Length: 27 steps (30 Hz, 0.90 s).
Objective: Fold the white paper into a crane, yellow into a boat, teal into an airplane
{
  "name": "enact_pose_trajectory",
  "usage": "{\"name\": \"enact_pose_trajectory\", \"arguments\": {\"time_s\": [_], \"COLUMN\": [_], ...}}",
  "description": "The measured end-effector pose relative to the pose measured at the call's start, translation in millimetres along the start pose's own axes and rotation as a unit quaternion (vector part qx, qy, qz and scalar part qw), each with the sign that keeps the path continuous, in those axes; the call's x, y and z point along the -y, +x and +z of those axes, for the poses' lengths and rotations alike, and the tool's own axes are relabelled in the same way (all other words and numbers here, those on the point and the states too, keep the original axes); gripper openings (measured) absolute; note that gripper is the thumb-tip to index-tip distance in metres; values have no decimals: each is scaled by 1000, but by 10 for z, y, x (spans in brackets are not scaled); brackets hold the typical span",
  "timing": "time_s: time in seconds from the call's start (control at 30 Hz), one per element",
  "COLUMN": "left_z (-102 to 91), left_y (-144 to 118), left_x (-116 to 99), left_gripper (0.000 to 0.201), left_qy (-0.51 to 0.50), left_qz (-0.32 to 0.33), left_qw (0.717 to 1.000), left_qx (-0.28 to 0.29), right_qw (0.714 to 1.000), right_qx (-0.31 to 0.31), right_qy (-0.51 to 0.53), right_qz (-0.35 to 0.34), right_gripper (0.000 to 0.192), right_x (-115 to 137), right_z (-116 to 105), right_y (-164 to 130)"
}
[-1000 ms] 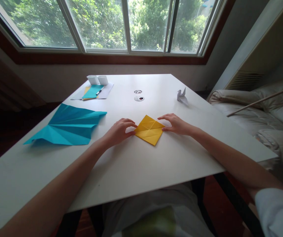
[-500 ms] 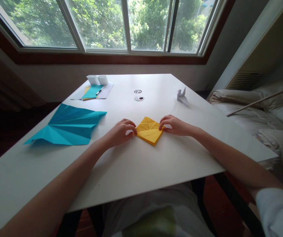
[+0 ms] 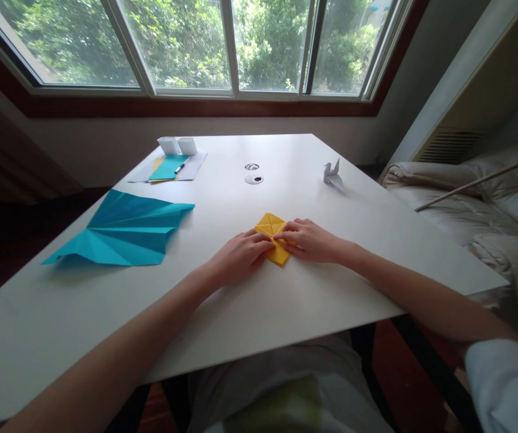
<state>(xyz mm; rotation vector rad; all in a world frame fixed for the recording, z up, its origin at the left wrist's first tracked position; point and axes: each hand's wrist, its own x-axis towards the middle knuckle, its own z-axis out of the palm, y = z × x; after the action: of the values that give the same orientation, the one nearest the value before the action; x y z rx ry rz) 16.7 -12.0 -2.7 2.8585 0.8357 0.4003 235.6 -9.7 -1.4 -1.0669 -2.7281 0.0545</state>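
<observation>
Here the left hand (image 3: pixel 240 255) and right hand (image 3: pixel 309 240) lie flat, fingers together, pressing the folded yellow paper (image 3: pixel 273 240) against the white table (image 3: pixel 249 313) at its centre, apparently to flatten the creases.

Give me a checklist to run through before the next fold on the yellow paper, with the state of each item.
1. Both hands on the yellow paper: ok, left hand and right hand press on it.
2. Paper flat on the table: ok.
3. Side corners meeting evenly at the middle: cannot tell, fingers cover them.
4. Blue paper apart from the work: ok, it lies off to the left.
5. White crane out of the way: ok, far right.
</observation>
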Motion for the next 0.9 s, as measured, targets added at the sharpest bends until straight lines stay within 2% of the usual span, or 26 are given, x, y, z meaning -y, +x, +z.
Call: {"name": "enact_pose_trajectory", "arguments": {"time_s": [0.3, 0.6, 0.9], "left_z": [-31, -172, -170], "left_y": [-8, -43, -46], "left_x": [-57, -75, 8], "left_gripper": [25, 27, 41], "left_qy": [85, 174, 162], "left_qz": [-55, -176, -282], "left_qw": [995, 969, 946], "left_qx": [15, 14, 1], "right_qw": [998, 987, 987], "right_qx": [30, 67, 54], "right_qy": [-23, -86, -52], "right_qz": [47, 119, 142], "right_gripper": [32, 28, 24], "right_x": [2, -30, -107], "right_z": [-104, -279, -237], "right_y": [-22, -57, -56]}}
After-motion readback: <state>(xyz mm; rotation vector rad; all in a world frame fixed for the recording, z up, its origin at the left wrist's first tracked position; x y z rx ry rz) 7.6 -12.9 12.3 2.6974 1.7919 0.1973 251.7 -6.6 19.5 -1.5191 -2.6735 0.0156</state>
